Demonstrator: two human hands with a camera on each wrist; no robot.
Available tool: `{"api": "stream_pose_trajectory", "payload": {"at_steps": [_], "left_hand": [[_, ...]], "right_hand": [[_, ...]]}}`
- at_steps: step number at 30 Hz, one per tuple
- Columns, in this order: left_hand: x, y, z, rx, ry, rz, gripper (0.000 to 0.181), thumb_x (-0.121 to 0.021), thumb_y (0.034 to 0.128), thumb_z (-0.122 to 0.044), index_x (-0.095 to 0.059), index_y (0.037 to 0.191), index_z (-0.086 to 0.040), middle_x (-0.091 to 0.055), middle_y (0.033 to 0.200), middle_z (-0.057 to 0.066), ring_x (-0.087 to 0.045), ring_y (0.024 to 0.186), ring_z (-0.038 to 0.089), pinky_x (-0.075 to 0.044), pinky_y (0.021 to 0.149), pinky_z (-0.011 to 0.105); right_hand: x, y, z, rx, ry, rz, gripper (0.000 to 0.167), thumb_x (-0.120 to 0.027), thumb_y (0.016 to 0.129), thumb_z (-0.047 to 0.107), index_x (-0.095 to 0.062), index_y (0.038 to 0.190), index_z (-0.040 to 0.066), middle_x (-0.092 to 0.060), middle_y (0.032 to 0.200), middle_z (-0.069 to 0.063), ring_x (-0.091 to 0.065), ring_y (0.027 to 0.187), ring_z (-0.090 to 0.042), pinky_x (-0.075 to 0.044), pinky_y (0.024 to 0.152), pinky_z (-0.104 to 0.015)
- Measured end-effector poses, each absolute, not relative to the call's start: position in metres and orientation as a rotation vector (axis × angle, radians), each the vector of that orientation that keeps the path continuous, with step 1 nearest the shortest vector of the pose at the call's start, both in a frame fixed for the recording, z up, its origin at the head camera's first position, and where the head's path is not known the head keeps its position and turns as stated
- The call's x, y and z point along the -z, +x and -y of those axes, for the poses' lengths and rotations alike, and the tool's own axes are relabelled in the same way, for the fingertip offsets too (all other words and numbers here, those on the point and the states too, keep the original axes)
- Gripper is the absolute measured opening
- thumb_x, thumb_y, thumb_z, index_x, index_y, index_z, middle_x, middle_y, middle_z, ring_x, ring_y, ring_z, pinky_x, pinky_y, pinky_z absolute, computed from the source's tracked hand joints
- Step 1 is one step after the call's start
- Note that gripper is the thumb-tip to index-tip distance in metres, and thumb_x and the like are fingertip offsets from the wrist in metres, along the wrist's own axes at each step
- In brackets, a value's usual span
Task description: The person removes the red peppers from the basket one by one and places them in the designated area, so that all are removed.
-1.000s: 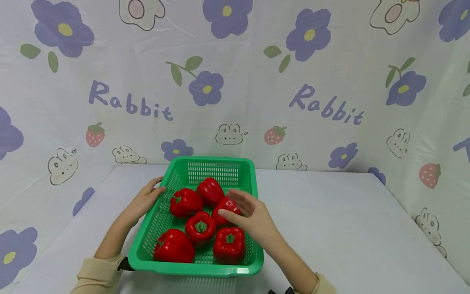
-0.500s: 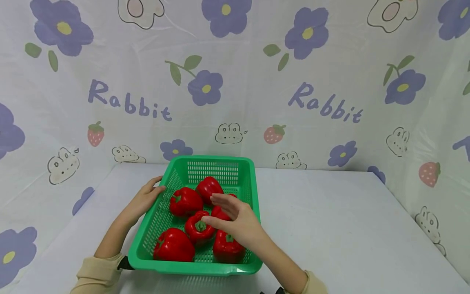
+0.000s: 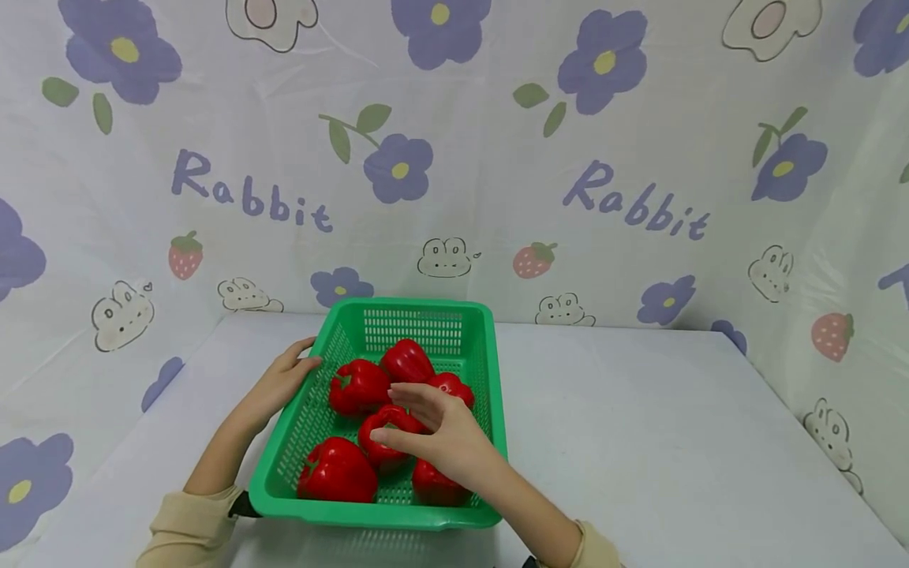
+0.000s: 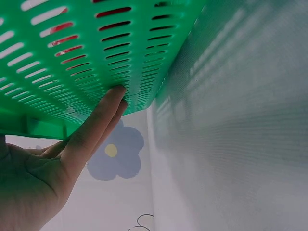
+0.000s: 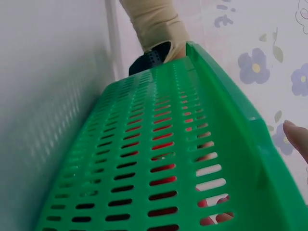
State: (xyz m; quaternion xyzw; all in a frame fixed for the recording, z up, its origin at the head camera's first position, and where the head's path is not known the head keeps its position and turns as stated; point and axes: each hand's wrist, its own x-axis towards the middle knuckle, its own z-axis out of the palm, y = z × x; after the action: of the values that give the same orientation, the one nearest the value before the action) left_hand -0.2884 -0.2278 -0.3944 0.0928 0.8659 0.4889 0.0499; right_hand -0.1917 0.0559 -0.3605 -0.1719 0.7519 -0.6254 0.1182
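Observation:
A green plastic basket (image 3: 376, 514) with slotted walls holds several red bell peppers. My left hand (image 3: 282, 383) grips its left rim; in the left wrist view that hand's fingers (image 4: 98, 120) lie along the outer wall. My right hand (image 3: 443, 438) hovers over the basket, thumb and fingers spread apart with nothing between them. Below it sits the middle bell pepper (image 3: 383, 454), stem partly hidden by the thumb. The hand partly covers the front-right bell pepper (image 3: 436, 485). Another bell pepper (image 3: 337, 471) lies front left. A back bell pepper (image 3: 407, 360) and a left bell pepper (image 3: 360, 387) are near the far end.
The basket stands on a white table (image 3: 639, 442), left of its middle. Behind it hangs a printed curtain (image 3: 483, 181) with flowers, rabbits and strawberries. In the right wrist view, the basket wall (image 5: 159, 144) fills much of the picture.
My right hand has moved left and toward me, from over the right bell pepper to above the middle one. My left hand stays at the basket's rim.

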Motion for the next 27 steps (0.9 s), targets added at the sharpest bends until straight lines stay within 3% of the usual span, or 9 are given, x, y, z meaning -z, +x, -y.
{"api": "stream_pose_trajectory", "payload": {"at_steps": [16, 27], "left_hand": [[0.394, -0.289, 0.226, -1.503, 0.280, -2.642, 0.059, -0.038, 0.1053, -0.028, -0.020, 0.153, 0.003, -0.050, 0.136, 0.035, -0.066, 0.105, 0.030, -0.057, 0.081, 0.033], [0.395, -0.287, 0.227, -1.485, 0.271, -2.643, 0.059, -0.036, 0.1058, -0.029, -0.020, 0.153, 0.002, -0.049, 0.138, 0.034, -0.065, 0.107, 0.031, -0.057, 0.083, 0.037]], "right_hand": [[0.362, -0.185, -0.039, 1.739, -0.548, -2.202, 0.057, -0.075, 0.084, 0.036, -0.056, 0.135, 0.021, -0.060, 0.136, 0.002, -0.050, 0.133, -0.027, -0.048, 0.102, -0.045], [0.362, -0.181, -0.028, 1.600, -0.558, -2.241, 0.059, -0.078, 0.081, 0.036, -0.057, 0.135, 0.022, -0.060, 0.135, 0.005, -0.052, 0.131, -0.026, -0.053, 0.095, -0.041]]}}
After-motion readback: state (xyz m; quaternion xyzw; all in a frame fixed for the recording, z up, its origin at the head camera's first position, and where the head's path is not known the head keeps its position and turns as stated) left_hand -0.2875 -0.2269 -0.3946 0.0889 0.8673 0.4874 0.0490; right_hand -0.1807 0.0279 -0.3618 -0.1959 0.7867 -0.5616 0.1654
